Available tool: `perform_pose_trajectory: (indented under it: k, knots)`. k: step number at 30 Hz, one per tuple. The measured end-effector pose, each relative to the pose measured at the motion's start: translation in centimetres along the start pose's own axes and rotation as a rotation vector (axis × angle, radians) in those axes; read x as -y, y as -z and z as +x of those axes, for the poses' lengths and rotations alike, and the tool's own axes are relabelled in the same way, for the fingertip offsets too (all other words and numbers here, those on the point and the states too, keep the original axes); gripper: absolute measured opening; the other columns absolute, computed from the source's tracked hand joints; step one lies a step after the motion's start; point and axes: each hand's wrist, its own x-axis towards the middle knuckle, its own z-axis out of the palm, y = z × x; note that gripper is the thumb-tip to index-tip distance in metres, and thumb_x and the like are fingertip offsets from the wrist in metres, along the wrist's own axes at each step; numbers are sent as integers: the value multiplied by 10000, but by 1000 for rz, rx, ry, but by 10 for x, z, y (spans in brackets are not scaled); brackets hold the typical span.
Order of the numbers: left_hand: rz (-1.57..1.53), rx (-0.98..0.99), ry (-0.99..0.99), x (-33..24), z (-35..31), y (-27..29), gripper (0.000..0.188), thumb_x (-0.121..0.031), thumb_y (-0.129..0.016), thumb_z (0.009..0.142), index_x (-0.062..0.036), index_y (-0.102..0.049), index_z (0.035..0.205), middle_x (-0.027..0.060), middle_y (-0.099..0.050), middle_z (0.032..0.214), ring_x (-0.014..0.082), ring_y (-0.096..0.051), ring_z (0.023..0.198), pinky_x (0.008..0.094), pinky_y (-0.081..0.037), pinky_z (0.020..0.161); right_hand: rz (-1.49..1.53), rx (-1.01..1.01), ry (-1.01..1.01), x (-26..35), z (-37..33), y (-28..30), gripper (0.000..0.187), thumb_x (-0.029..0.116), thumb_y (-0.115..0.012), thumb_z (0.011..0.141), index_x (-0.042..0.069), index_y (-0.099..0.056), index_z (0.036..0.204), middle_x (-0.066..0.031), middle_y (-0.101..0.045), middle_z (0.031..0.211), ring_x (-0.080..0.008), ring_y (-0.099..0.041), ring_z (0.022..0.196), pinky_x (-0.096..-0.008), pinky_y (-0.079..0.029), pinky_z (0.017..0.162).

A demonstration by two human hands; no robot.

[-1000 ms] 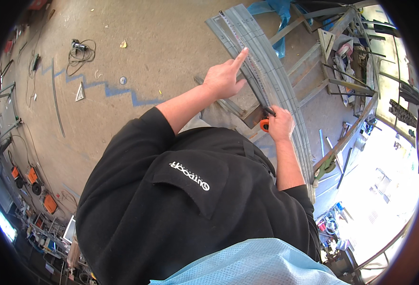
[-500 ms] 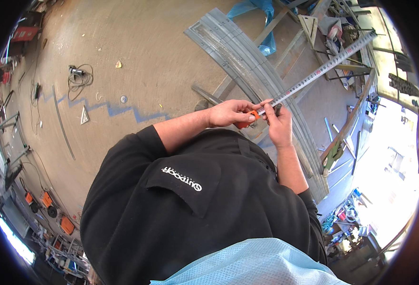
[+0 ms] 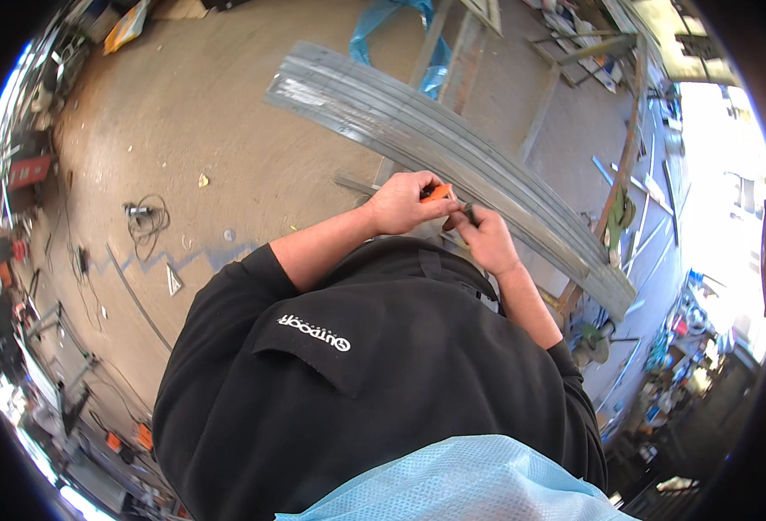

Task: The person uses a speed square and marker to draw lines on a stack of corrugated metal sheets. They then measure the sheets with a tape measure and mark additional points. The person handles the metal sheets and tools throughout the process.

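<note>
My left hand is closed around an orange tape measure in front of my chest. Close by on its right, my right hand has its fingers curled together, and a small dark item shows at its fingertips, too small to name. No long stretch of tape blade is visible now. Just beyond both hands, long grey metal profiles lie side by side, running from the far left to the near right, partly wrapped in clear film.
Metal frame bars support the profiles, with blue plastic film hanging there. A corded power tool and a triangular plate lie on the floor at left. A green clamp-like tool is at right, near scattered metal strips.
The long tape blade that stretched out to the far right is gone from sight. My right hand has dropped lower, and the view has swung to the right.
</note>
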Motion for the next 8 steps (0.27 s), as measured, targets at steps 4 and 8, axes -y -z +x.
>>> perform_pose_trajectory:
  k: [4,8]
  knots:
    - [186,-19,-10,-12,19,-3,478,-390,-886,909,-15,-741,1168,112,-773,987,205,-726,881,349,-590,842,-9,-152,-24,-49,-35,17,313,289,-721,1058,-13,-784,1108,-75,-803,926,-128,-713,900,-335,-565,856]
    - [876,-125,-332,-21,56,4,635,-451,-890,884,-72,-666,1343,170,-720,1293,270,-738,1132,446,-584,977,56,-340,-135,-115,-68,48,297,279,-733,1050,4,-789,1145,-64,-809,935,-130,-723,904,-336,-573,888]
